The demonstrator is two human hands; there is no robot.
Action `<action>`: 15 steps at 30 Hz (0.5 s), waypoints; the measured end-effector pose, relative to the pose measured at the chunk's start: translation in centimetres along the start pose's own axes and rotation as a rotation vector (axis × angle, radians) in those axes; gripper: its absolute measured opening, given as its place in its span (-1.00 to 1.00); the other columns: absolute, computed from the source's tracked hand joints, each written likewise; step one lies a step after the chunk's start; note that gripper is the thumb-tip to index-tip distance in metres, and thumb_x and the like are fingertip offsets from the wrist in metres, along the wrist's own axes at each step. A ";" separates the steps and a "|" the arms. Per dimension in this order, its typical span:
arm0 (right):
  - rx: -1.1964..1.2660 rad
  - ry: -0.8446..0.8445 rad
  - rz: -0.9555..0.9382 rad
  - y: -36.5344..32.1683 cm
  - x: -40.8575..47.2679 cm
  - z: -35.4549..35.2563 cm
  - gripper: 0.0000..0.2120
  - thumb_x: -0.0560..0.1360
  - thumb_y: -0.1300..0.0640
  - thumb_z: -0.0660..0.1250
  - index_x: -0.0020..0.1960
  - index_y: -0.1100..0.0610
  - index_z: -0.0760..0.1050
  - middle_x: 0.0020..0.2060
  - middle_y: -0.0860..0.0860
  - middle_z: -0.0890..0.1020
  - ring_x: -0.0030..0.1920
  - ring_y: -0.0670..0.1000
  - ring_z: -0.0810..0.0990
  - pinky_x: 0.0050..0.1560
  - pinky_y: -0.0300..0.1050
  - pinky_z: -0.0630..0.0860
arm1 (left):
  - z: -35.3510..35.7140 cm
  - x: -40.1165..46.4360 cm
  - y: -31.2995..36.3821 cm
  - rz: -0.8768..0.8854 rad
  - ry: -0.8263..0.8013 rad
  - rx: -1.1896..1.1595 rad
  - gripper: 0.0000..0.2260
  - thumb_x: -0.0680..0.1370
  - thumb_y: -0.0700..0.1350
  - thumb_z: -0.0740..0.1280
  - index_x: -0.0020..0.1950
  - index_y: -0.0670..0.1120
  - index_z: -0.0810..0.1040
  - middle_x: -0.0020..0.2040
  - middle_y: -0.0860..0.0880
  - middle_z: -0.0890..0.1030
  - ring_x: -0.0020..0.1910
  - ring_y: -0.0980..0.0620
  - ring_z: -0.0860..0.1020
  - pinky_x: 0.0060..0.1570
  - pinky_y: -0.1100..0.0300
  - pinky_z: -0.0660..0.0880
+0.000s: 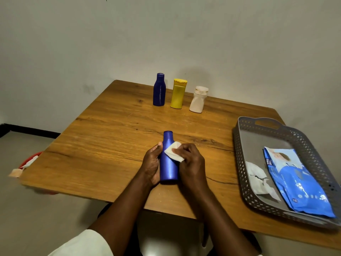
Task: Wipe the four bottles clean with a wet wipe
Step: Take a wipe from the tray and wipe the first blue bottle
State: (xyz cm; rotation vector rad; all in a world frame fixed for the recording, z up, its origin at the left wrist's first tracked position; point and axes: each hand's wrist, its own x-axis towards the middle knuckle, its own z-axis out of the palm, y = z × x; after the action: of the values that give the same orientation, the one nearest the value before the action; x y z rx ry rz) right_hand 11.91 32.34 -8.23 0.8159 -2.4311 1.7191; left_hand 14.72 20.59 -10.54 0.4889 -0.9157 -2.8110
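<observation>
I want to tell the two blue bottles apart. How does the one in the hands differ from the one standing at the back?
The held blue bottle is a lighter blue; the standing dark blue bottle is navy. The held one is gripped by the left hand while the right hand presses a wet wipe on it; the standing one is untouched on the table. Both share a similar necked shape.

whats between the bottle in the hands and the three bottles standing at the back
Nothing: in the head view only bare wooden table lies between the blue bottle being wiped and the row of dark blue bottle, yellow bottle and white bottle.
</observation>
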 end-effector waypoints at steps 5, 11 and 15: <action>-0.042 0.098 -0.077 0.1 -5.7 0.4 -0.53 0.34 0.62 0.22 0.09 0.23 0.61 0.04 -0.01 0.50 0.14 -0.20 0.47 0.09 -0.34 0.49 | -0.5 0.5 -0.2 0.040 0.106 -0.035 -0.49 0.46 0.07 0.25 0.24 -0.29 0.44 -0.15 -0.17 0.65 -0.28 -0.03 0.63 -0.27 0.17 0.59; -0.104 0.370 -0.064 -0.1 -7.5 1.9 -0.43 0.29 0.64 0.29 0.17 0.18 0.59 0.10 -0.01 0.49 0.21 -0.24 0.42 0.12 -0.33 0.50 | 0.0 0.8 -0.9 0.052 0.231 -0.143 -0.60 0.62 0.06 0.15 0.21 -0.25 0.49 -0.11 -0.15 0.64 -0.31 0.00 0.63 -0.32 0.20 0.58; -0.102 0.415 -0.121 -0.5 -7.1 2.7 -0.53 0.34 0.53 0.31 0.19 0.23 0.58 0.12 0.12 0.52 0.20 -0.08 0.47 0.05 -0.21 0.56 | 0.7 1.1 -1.0 0.028 0.382 -0.218 -0.56 0.62 0.10 0.14 0.28 -0.22 0.47 -0.10 -0.16 0.63 -0.35 0.00 0.62 -0.39 0.21 0.57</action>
State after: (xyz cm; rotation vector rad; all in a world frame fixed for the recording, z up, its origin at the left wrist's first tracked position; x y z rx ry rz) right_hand 18.92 32.57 -11.21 0.5186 -2.1254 1.5258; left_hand 13.39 21.53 -10.86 0.9264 -0.5287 -2.6126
